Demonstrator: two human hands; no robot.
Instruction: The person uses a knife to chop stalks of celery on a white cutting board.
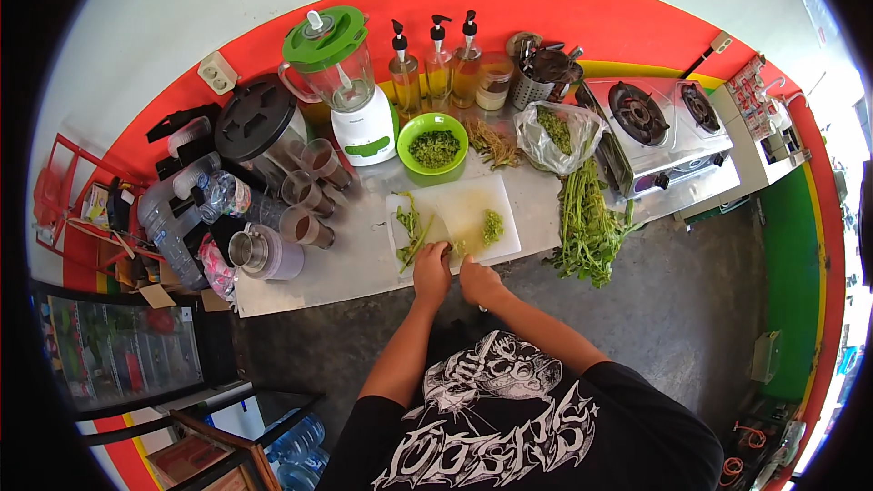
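Observation:
On a white cutting board [496, 195] at the counter's front edge, my left hand [431, 275] is closed with its fingertips pressed on green leafy stems [411, 235]. Right beside it, my right hand [479, 282] is wrapped round a knife, whose handle is mostly hidden in the fist; the pale blade [442, 228] is hard to make out against the board. A small heap of chopped greens [492, 227] lies on the board's right part, with a few bits near my fingers. Behind the board stands a green bowl [408, 165] holding more chopped greens.
A blender [363, 123], pump bottles [438, 65] and a utensil holder [530, 89] line the wall. Right of the board are a plastic bag of greens [582, 138], a leafy bunch [587, 227] overhanging the edge, and a gas stove [668, 127]. Cups [305, 227] and a flask [277, 255] stand left.

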